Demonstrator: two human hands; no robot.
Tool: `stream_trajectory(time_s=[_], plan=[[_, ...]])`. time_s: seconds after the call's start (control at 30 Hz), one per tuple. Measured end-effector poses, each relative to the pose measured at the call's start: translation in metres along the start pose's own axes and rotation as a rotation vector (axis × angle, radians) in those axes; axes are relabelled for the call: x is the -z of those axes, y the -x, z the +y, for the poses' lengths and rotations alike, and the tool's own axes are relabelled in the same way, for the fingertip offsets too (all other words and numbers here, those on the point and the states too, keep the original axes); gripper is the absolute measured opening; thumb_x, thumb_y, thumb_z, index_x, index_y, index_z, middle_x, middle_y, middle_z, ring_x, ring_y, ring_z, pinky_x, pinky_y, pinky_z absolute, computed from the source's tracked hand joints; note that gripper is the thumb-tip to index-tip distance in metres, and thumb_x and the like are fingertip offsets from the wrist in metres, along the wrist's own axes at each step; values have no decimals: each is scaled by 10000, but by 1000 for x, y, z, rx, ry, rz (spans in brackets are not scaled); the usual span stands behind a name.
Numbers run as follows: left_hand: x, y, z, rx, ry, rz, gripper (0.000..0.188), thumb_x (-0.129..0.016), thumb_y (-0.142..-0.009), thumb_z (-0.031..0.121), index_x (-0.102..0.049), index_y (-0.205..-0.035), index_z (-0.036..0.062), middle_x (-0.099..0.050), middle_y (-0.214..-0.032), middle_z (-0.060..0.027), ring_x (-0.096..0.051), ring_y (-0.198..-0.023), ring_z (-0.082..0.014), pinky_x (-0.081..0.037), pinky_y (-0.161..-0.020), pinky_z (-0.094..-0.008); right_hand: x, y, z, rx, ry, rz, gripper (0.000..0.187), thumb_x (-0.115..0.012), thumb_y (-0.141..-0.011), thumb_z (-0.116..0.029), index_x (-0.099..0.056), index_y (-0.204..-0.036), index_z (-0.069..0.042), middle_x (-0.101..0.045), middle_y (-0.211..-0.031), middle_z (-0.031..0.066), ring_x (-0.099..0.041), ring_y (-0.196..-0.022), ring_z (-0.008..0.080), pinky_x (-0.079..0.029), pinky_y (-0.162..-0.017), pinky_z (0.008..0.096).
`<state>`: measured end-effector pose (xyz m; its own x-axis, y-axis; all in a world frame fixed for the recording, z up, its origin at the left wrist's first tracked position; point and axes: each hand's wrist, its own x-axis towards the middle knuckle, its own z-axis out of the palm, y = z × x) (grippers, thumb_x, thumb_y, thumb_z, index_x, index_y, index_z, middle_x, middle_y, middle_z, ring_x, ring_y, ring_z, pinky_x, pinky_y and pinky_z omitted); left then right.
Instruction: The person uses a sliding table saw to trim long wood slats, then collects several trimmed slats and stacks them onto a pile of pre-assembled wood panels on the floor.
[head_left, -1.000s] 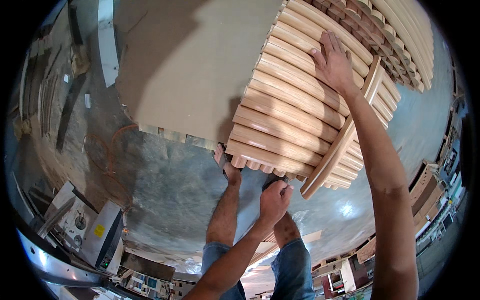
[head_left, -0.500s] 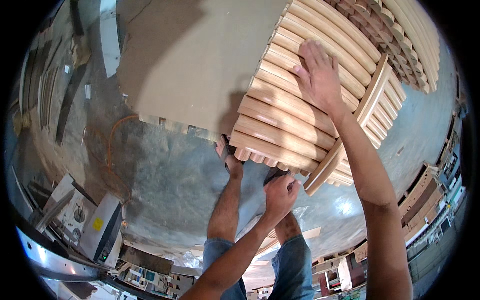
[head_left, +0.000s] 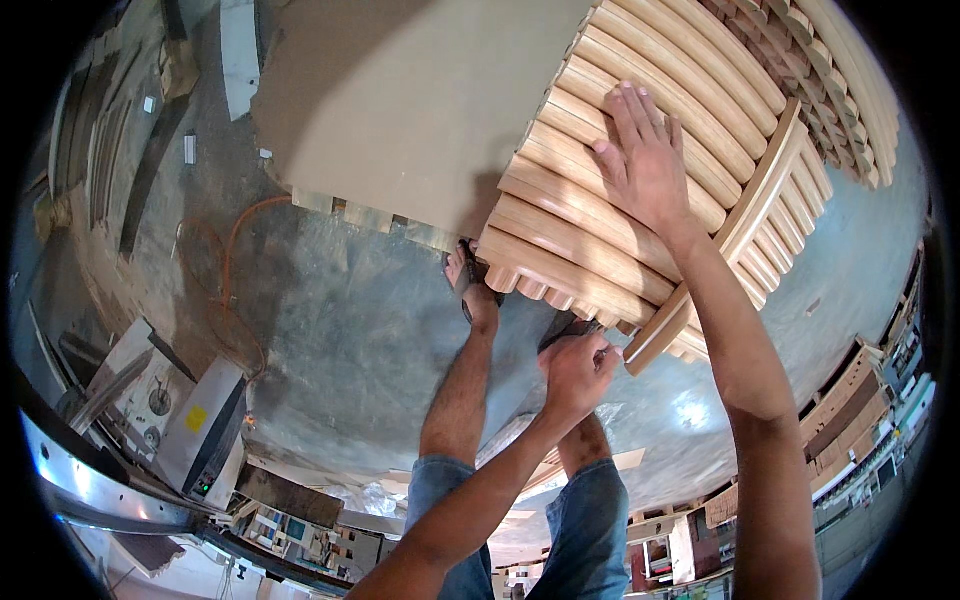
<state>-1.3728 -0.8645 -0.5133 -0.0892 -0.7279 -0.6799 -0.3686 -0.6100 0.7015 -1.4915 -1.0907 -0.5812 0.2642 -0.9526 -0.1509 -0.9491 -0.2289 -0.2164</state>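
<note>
A stack of light brown, rounded wooden slats (head_left: pixel 590 215) lies in layers at the right of centre. My right hand (head_left: pixel 648 160) rests palm down on its top layer, open, with fingers stretched out and the thumb apart. Across the slats, to the right of that hand, lies a separate wooden crosspiece (head_left: pixel 655 330). Beside the near end of this crosspiece is my left hand (head_left: pixel 580 375), its fingers curled closed. Whatever it may grip is hidden by the fingers.
A large flat tan board (head_left: pixel 400 110) lies left of the slats. More stacked slats (head_left: pixel 845 90) stand at the far right. An orange hose (head_left: pixel 232 250) runs over the floor near a grey machine (head_left: pixel 205 430) at lower left. My sandalled feet (head_left: pixel 470 275) stand by the stack.
The whole view has shifted slightly, so everything sits a little further right and higher. My right hand still lies on the slats; my left hand stays closed beside the crosspiece's end.
</note>
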Motion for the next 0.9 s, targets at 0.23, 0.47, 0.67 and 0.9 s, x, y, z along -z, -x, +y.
stream_trajectory(time_s=[0.23, 0.47, 0.67, 0.9], plan=[[-2, 5, -6, 4, 10, -58, 220, -670, -848, 204, -600, -830, -4, -606, -766, -176, -609, -695, -323, -480, -634, -388, -8, 22, -18, 66, -1, -66, 590, -467, -965, -405, -357, -1425, -53, -327, -1515, 113, -292, -1406, 287, -228, -1105, 593], [-9, 10, -21, -6, -80, -76, 236, -673, -845, 215, -613, -863, -12, -611, -789, -172, -619, -724, -303, -486, -671, -393, -9, 45, -38, 203, -16, -115, 567, -492, -955, -376, -373, -1423, -79, -350, -1502, 91, -318, -1391, 270, -246, -1111, 576], [-13, 11, -28, 120, -65, -128, 389, -653, -866, 267, -569, -1116, -19, -634, -980, -212, -636, -911, -324, -497, -799, -393, -4, 54, -48, 242, -83, -153, 552, -521, -942, -352, -399, -1417, -98, -345, -1505, 51, -312, -1393, 238, -230, -1131, 568], [-15, 11, -28, 190, -7, -173, 545, -634, -884, 310, -480, -1252, -62, -606, -1133, -254, -618, -1030, -343, -484, -888, -394, -11, 73, -54, 342, -48, -258, 533, -492, -948, -376, -418, -1416, -132, -305, -1520, -18, -256, -1413, 167, -188, -1155, 553]])
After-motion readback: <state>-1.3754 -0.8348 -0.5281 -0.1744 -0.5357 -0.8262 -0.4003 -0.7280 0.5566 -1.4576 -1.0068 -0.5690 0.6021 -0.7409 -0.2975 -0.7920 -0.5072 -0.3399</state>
